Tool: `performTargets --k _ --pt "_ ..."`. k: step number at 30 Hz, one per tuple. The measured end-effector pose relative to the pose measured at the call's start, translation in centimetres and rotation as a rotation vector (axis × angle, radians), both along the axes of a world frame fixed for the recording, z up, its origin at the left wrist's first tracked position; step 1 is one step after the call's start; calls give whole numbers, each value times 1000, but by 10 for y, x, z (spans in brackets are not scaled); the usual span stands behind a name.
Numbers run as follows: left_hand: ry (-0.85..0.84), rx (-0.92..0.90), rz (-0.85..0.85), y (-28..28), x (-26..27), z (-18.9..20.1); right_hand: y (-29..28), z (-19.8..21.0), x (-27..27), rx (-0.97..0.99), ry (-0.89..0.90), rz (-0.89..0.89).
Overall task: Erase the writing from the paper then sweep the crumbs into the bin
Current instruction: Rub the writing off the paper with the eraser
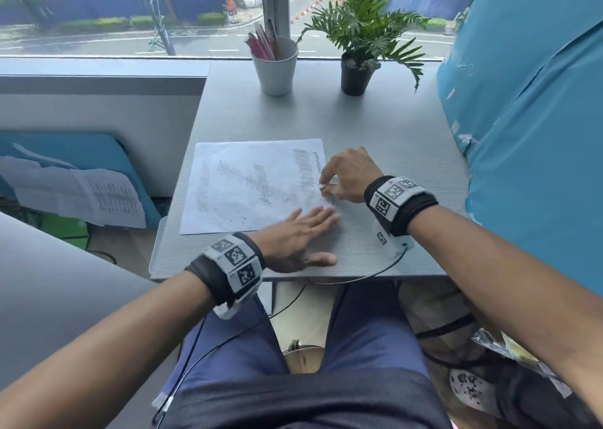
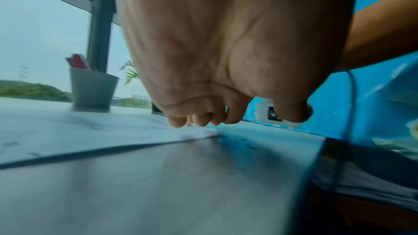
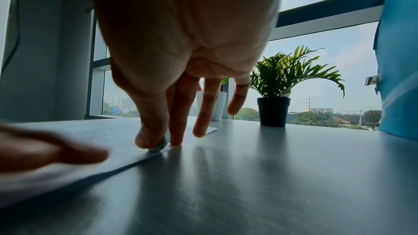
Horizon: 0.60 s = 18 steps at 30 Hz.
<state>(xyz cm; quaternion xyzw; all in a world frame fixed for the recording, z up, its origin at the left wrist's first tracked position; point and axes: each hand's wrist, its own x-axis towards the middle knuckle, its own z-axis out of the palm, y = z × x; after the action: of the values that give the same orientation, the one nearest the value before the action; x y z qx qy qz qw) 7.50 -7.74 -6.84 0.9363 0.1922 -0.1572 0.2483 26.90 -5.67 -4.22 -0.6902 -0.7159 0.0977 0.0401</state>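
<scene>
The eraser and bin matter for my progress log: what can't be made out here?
- Eraser: only a pale sliver shows in the right wrist view; the right hand pinching it hides the rest.
- Bin: in no view.
- Writing on the paper: too small in the head view to read.
- Left hand: fingertips blurred; contact with the paper's corner is uncertain.
- Crumbs: only a few dark specks, too small to count.

Grey table (image 1: 375,125): paper (image 1: 235,197), white cup (image 1: 275,69), potted plant (image 1: 355,76).

paper (image 1: 248,184): I see white sheet, flat on table, grey pencil writing remaining
eraser (image 1: 323,186): small, pale, at paper's 3 o'clock edge
</scene>
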Motion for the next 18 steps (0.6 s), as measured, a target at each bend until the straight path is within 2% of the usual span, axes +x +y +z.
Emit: performTargets --k 2,4,5,7,9,11,13,15,18 --pt "50 43 52 13 -3 1 0 1 -1 -7 -19 3" --pt "116 63 1 14 -7 -3 -1 1 -2 -11 -22 -2" --pt "117 55 -50 11 -8 -6 -1 1 -3 -10 -19 -4" --pt "18 -20 -96 10 -10 -8 -1 1 -2 -5 -15 -8" --pt "-160 -59 42 20 -9 -4 -2 0 -2 -4 -14 -13" --pt "-260 18 283 37 -6 0 -3 0 -2 -8 -27 -16" --pt "-172 88 370 56 -2 3 -4 0 -4 -6 -42 -20" --pt "4 90 340 68 2 4 -3 0 -6 -11 -47 -25" --pt "136 54 327 81 6 3 4 1 -9 -29 7 -36"
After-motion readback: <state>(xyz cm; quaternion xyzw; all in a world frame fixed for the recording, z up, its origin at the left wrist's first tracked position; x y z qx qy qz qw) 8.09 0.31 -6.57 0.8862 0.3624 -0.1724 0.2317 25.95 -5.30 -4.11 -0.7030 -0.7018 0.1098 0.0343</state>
